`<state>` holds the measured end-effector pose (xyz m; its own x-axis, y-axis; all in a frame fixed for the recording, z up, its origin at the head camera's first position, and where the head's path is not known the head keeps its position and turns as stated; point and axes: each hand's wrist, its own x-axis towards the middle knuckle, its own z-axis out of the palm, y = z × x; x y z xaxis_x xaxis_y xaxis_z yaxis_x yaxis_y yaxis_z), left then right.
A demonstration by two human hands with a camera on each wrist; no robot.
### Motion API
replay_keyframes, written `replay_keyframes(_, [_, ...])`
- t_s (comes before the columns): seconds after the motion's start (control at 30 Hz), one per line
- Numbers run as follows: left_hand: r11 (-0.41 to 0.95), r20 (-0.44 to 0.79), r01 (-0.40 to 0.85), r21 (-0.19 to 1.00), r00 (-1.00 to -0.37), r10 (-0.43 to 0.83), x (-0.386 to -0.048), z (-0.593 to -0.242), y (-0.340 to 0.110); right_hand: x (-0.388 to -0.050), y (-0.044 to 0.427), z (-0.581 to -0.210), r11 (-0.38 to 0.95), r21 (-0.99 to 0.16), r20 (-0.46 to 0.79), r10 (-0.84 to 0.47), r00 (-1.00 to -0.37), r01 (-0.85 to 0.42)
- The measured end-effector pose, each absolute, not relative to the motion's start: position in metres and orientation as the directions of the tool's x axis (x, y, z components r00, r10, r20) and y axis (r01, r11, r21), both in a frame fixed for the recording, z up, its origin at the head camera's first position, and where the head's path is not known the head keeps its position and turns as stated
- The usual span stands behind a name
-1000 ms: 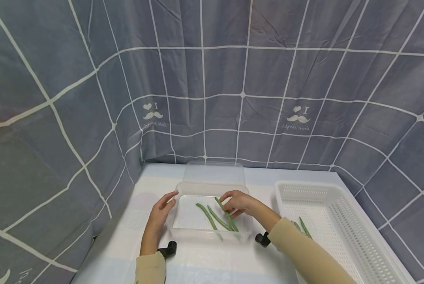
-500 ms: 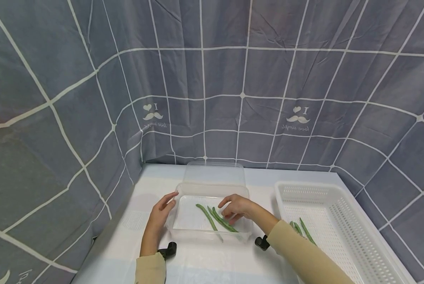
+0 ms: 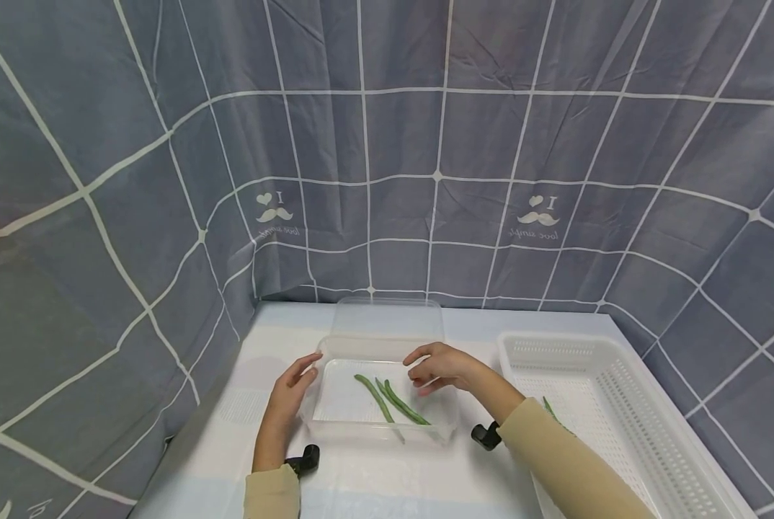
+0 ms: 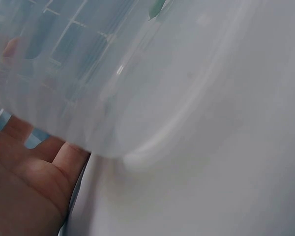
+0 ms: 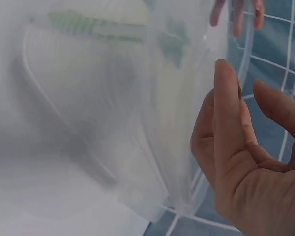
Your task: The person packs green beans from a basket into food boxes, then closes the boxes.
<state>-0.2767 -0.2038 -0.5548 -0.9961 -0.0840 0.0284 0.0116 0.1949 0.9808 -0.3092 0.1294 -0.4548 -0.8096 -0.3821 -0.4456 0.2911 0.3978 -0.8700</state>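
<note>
A clear plastic container [image 3: 380, 433] stands on the table with three green beans [image 3: 403, 405] lying inside, toward its right half. The left hand [image 3: 287, 393] rests its fingers against the container's left side; the left wrist view shows that hand [image 4: 34, 172] with relaxed fingers at the clear wall. Over the container's right edge is the right hand [image 3: 444, 367], holding nothing. Its thumb and fingers stand apart in the right wrist view, where the hand [image 5: 250, 147] is beside the clear wall and the beans show blurred through the plastic.
A white perforated basket [image 3: 669, 432] stands at the right with a green bean [image 3: 549, 409] visible in it, partly behind the right sleeve. The container's clear lid [image 3: 387, 319] extends behind it. A grey gridded curtain [image 3: 400, 209] surrounds the white table [image 3: 354, 483].
The right hand has let go of a bean, which now lies beside the others in the container, and has risen slightly and moved right. The left hand stays at the container's side.
</note>
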Motion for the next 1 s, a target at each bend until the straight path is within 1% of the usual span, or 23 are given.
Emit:
replay_keyframes(0.23, [0.217, 0.02, 0.002, 0.976, -0.996, -0.084, -0.277, -0.555, -0.205, -0.309, 0.154, -0.436, 0.326, -0.892, -0.429, -0.388, -0.816, 0.314])
replay_keyframes(0.53, [0.195, 0.011, -0.007, 0.981, -0.996, -0.091, -0.277, -0.554, -0.205, -0.304, 0.199, -0.417, 0.312, -0.903, -0.401, -0.364, -0.841, 0.295])
replay_keyframes(0.77, [0.189, 0.013, -0.002, 0.982, -0.997, -0.08, -0.278, -0.555, -0.206, -0.298, 0.241, -0.41, 0.288, -0.91, -0.386, -0.329, -0.862, 0.297])
replay_keyframes(1.0, [0.178, 0.012, -0.003, 0.984, -0.996, -0.084, -0.276, -0.555, -0.205, -0.289, 0.28, -0.41, 0.284, -0.912, -0.377, -0.301, -0.876, 0.296])
